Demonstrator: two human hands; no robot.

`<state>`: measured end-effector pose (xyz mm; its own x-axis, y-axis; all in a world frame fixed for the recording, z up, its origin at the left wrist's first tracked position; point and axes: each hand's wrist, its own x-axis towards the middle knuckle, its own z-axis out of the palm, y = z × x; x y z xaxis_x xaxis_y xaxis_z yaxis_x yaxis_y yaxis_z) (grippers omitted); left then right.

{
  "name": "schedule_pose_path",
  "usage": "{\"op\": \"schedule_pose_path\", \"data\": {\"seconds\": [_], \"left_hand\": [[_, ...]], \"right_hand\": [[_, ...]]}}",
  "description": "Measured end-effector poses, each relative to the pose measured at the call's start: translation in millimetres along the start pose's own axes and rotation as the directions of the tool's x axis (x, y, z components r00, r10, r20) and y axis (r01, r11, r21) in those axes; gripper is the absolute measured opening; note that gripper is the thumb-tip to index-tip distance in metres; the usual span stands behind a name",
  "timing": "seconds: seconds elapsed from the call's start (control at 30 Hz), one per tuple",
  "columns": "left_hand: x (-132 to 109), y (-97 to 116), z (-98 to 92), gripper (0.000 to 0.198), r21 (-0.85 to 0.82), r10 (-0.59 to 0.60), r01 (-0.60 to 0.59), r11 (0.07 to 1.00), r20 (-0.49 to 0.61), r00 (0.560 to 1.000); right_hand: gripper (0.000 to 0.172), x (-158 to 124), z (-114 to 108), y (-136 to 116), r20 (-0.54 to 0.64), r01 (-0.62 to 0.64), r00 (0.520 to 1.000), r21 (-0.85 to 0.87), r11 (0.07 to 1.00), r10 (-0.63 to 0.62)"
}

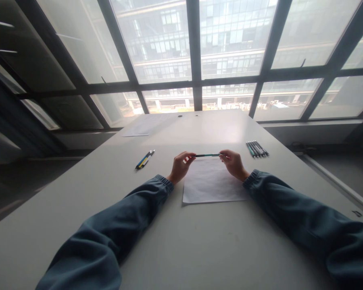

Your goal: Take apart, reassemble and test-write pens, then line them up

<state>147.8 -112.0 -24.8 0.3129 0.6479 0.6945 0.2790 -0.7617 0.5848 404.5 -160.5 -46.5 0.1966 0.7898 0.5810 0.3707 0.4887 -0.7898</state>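
A dark pencil with a green band (pixel 207 155) is held level between both hands, just above the far edge of a white sheet of paper (pixel 213 183). My left hand (pixel 181 166) pinches its left end, where a small red and white piece shows. My right hand (pixel 233 163) pinches its right end. Both arms wear blue-grey sleeves and rest on the white table (pixel 109 209).
Several dark pencils (pixel 257 148) lie side by side to the right. A blue and yellow pen pair (pixel 144 159) lies to the left. More paper (pixel 145 127) sits at the table's far edge, under large windows.
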Motion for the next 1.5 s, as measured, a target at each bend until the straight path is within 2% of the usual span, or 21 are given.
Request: {"op": "schedule_pose_path", "data": {"seconds": [0.43,0.73,0.97,1.1,1.3,1.5], "left_hand": [[0.5,3.6,-0.6,0.031,0.015,-0.036,0.036,0.999,0.008,0.999],[0.6,5.8,0.6,0.017,0.012,-0.083,0.083,0.996,-0.035,0.996],[1.3,5.5,1.9,0.016,-0.016,-0.119,0.119,0.993,-0.057,0.991],[1.5,2.6,1.8,0.017,-0.029,-0.141,0.14,0.99,-0.078,0.987],[2.4,-4.6,0.1,0.028,-0.057,-0.189,0.183,0.982,-0.128,0.974],[2.6,-9.8,0.4,0.026,-0.032,-0.17,0.168,0.985,-0.099,0.98]], "right_hand": [[0.023,-0.1,0.8,-2.3,-0.001,-0.003,1.0,0.014,1.0,0.003],[0.028,0.0,0.9,1.1,-0.022,-0.02,1.0,0.034,0.999,0.021],[0.028,2.0,1.1,3.6,-0.043,-0.04,0.998,0.043,0.998,0.042],[0.027,2.2,0.7,3.4,-0.046,-0.043,0.998,0.045,0.998,0.045],[0.027,3.0,-0.2,7.8,-0.067,-0.058,0.996,0.072,0.996,0.063],[0.031,4.7,-1.3,10.1,-0.098,-0.07,0.992,0.08,0.994,0.077]]}}
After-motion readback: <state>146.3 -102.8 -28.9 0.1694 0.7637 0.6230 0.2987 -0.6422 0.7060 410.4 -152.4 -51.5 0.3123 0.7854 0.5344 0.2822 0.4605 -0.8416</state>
